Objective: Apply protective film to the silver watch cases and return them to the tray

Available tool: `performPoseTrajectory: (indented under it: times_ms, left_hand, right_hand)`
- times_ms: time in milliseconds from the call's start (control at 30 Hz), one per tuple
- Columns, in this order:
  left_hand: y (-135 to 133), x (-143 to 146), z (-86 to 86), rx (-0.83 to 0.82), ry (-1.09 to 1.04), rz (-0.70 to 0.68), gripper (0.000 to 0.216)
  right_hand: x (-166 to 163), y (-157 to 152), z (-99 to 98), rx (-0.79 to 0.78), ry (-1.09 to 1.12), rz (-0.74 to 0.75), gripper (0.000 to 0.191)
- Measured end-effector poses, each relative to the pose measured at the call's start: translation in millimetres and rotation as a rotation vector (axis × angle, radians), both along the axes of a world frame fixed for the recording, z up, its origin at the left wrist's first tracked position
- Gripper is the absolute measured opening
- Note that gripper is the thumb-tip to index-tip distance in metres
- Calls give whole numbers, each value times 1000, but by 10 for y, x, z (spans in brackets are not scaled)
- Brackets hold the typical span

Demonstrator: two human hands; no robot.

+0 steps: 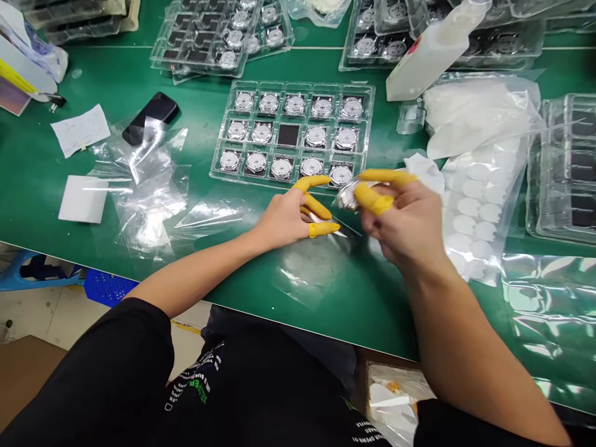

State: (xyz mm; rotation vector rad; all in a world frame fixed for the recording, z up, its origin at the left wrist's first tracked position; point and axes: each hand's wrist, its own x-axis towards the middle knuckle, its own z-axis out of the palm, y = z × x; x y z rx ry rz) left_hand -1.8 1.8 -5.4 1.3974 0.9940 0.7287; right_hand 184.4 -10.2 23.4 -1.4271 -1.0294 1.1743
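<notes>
A green workbench [32, 205] fills most of the view, its straight front edge running diagonally across. Below it lies a pale tiled floor [60, 316], with a blue plastic crate [109, 287] and another blue plastic piece [32, 273] near the bench. A cardboard box [23, 379] sits at lower left, and a box holding crumpled plastic [395, 397] sits at lower right.
</notes>
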Motion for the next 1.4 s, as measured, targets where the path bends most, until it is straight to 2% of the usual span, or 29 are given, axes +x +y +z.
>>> performPoseTrajectory:
  times_ms: [67,100,200,267,333,400,500,600,700,767,933,1033,1133,1233,1300,1400]
  left_hand:
    - [4,0,1,-4,14,4,73]
    - [6,0,1,6,25,-6,67]
    - [15,-3,-5,41,41,-43,54]
    - [21,-4,-17,48,41,-54,52]
    - [26,-7,-27,41,37,-66,50]
    - [28,-11,-24,30,34,-80,49]
    - [28,-21,6,10,43,-115,49]
    - [29,-26,38,12,63,-124,49]
    - [32,-23,47,34,73,-122,49]
    - [34,-20,45,45,79,-127,48]
    - [34,-26,45,59,93,-137,44]
    - [38,-32,38,54,85,-122,40]
    - [45,-30,17,31,68,-128,34]
    - [49,-21,-7,65,66,-108,32]
    - [49,-16,-17,81,62,-81,41]
    - [38,-11,-25,78,46,-54,60]
  right_hand:
    - [-90,248,46,80,-68,-102,35]
    - [-162,419,53,86,-122,-98,28]
    - [-425,1024,-18,77,-333,85,19]
    - [-571,1392,-135,168,-515,169,16]
    - [-644,1644,-255,281,-686,271,15]
    - [-650,1757,-324,373,-791,340,15]
    - [-615,1738,-302,403,-850,390,21]
    - [-608,1660,-217,318,-922,446,26]
    - [-654,1642,-169,274,-976,378,28]
    - [-732,1660,-166,286,-979,330,31]
    - [-1073,1721,-206,241,-1077,428,25]
    - [-1248,1763,-212,187,-1056,427,27]
    - [-1280,1750,-159,192,-929,404,28]
    - [-1072,1519,-42,241,-701,269,26]
    - [-796,1183,43,237,-478,179,28]
    - [-324,528,98,71,-132,244,44]
